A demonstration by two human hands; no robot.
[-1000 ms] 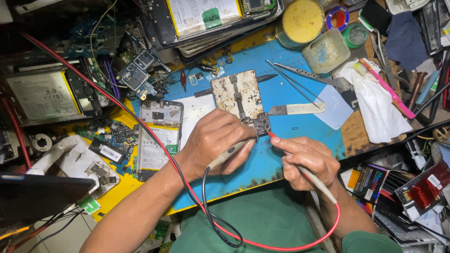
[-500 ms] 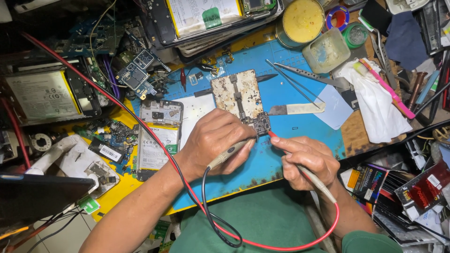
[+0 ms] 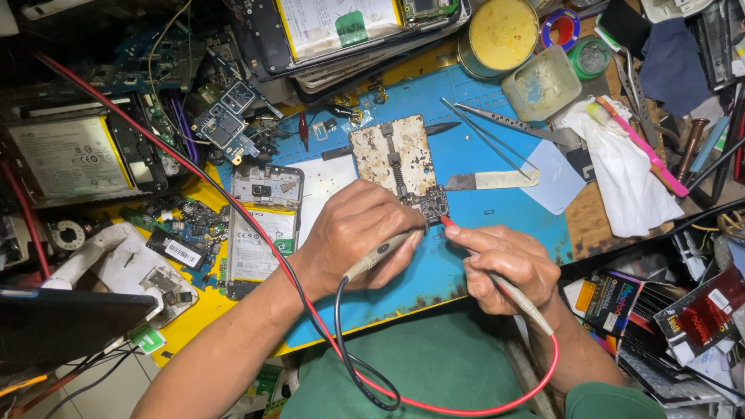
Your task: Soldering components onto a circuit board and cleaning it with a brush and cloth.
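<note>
Both hands are probing a small dark green circuit board (image 3: pixel 431 205) clamped at the near end of a worn, cream-coloured metal holder plate (image 3: pixel 392 155) on the blue mat of the desk (image 3: pixel 504 213). The left hand (image 3: pixel 353 237) has its grip closed around a slim beige test probe with a black lead (image 3: pixel 380 254); the right hand (image 3: pixel 504 264) pinches a matching probe with a red lead (image 3: pixel 497 281). Each probe's long axis runs from its grip inward, tips pointing at the board between the hands. Probing seems under way; shifting to another contact would likely call for small, steady tip moves.
</note>
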